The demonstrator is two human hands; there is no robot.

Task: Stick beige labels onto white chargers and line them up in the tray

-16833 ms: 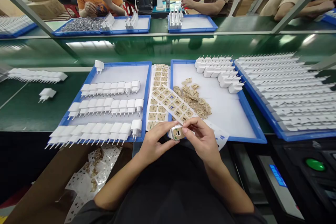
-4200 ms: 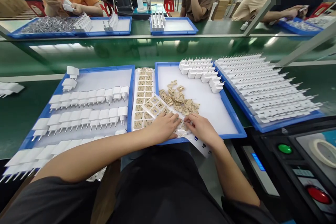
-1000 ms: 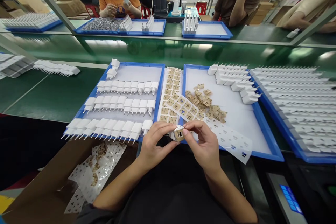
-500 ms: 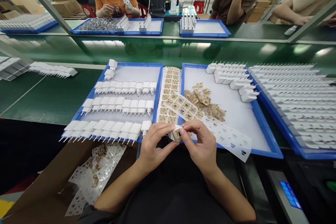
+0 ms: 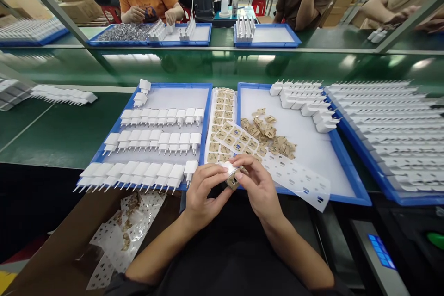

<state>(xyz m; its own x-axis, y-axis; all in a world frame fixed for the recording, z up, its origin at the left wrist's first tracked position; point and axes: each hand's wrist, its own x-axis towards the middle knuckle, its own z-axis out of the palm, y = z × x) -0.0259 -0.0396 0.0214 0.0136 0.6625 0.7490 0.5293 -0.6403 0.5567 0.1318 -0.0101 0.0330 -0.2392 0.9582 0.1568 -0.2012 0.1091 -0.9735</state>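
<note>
Between my hands, close to my body, is a white plug charger [image 5: 233,181] whose tan-covered end face with a dark port slot is turned up toward me. My left hand [image 5: 207,192] pinches it from the left, thumb below and fingers above. My right hand [image 5: 259,189] is closed on its other side, the thumb against the end face and the index finger over the top. Just beyond lies a sheet of tan stickers [image 5: 239,141], its near part a bare white backing [image 5: 300,178] with cut-outs. Whether the charger's pins show is hidden by my fingers.
Rows of white chargers lie in the left blue tray [image 5: 209,120]. The right blue tray [image 5: 350,166] holds crumpled tan pieces [image 5: 267,132] and more chargers. Another full tray [image 5: 385,192] is at far right. Below left, a cardboard box [image 5: 58,240] contains used sheets. Co-workers sit opposite.
The charger has tipped in my fingers, so more of its white side shows. My right index finger has moved up over it. The view has shifted slightly.
</note>
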